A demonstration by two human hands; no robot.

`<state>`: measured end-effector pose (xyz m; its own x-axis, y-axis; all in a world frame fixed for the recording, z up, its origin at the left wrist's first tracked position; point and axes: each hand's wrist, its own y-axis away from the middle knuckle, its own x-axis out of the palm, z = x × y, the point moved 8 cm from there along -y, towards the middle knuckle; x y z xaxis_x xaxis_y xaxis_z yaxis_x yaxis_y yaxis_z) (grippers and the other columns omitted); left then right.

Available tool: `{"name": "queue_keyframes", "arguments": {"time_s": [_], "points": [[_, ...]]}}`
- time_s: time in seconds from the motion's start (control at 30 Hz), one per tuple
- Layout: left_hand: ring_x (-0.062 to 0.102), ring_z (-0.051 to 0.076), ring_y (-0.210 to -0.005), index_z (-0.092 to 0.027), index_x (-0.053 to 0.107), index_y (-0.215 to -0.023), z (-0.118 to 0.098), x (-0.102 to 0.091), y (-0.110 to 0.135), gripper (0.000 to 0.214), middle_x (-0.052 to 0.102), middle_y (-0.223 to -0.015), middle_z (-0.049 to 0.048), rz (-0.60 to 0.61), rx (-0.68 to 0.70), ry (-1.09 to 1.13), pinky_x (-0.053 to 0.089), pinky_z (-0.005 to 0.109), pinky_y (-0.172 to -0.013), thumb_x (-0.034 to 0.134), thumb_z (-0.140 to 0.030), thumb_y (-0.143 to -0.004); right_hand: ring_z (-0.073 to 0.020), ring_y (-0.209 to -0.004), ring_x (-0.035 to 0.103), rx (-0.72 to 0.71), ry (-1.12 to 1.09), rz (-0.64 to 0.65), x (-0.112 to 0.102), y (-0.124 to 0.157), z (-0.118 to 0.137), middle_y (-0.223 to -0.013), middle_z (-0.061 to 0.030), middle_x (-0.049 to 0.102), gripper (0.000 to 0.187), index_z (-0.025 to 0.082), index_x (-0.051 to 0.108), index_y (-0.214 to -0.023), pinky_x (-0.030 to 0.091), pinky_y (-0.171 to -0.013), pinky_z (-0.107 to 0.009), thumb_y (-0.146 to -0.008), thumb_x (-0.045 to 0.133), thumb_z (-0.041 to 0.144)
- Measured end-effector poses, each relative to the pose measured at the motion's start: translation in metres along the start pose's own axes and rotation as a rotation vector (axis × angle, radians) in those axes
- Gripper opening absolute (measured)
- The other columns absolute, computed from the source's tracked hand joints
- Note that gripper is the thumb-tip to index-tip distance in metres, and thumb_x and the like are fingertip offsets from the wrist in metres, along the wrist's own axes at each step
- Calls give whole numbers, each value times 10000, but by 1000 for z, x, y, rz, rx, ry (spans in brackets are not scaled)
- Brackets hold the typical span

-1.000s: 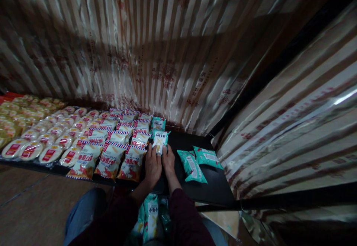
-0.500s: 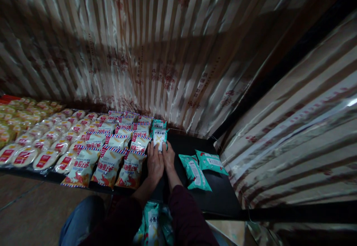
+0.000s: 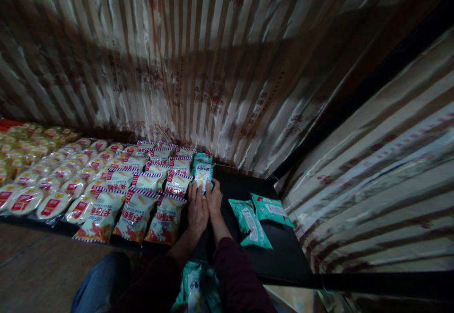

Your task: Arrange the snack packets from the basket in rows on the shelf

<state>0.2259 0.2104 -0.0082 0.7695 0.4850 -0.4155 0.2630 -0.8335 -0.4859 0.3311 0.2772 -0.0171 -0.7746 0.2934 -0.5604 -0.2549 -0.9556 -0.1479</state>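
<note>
Both my hands rest side by side on a dark shelf [image 3: 283, 256], holding a teal and white snack packet [image 3: 203, 175] by its lower edge. My left hand [image 3: 197, 211] pinches the packet's left corner and my right hand [image 3: 214, 199] its right corner. The packet lies against another teal packet [image 3: 202, 157] behind it, at the right end of rows of striped orange snack bags [image 3: 165, 211]. Two loose teal packets [image 3: 250, 221] [image 3: 271, 205] lie on the shelf to the right of my hands.
Rows of round wrapped cakes [image 3: 53, 180] fill the shelf's left part. More teal packets [image 3: 193, 287] sit in my lap below the shelf edge. Shiny striped foil sheeting [image 3: 213, 67] covers the back wall and the right side.
My hands have slid the teal and white packet a little farther back toward the rear packet. The view shifted slightly; the loose packets have not moved.
</note>
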Motion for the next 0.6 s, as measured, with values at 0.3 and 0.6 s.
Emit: {"name": "queue_keyframes", "arguments": {"time_s": [0.3,0.6], "points": [[149,236,-1416,-173,425,-1351,2,-3,0,454,308,-1489,109,20,-15,25,195,481,-1145,294,-293,-934,-251,-975,593,-116,162,-107,-5,6,14,-1051,-163,635,435,105,545,-1110,434,-853,-353,-865,380,425],[110,231,-1421,-215,386,-1386,2,2,-3,468,314,-1493,75,88,-62,51,180,486,-1148,274,-308,-941,-264,-1003,566,-90,208,-91,0,1,8,-1056,-165,640,425,87,591,-1070,407,-896,-353,-859,402,403]]}}
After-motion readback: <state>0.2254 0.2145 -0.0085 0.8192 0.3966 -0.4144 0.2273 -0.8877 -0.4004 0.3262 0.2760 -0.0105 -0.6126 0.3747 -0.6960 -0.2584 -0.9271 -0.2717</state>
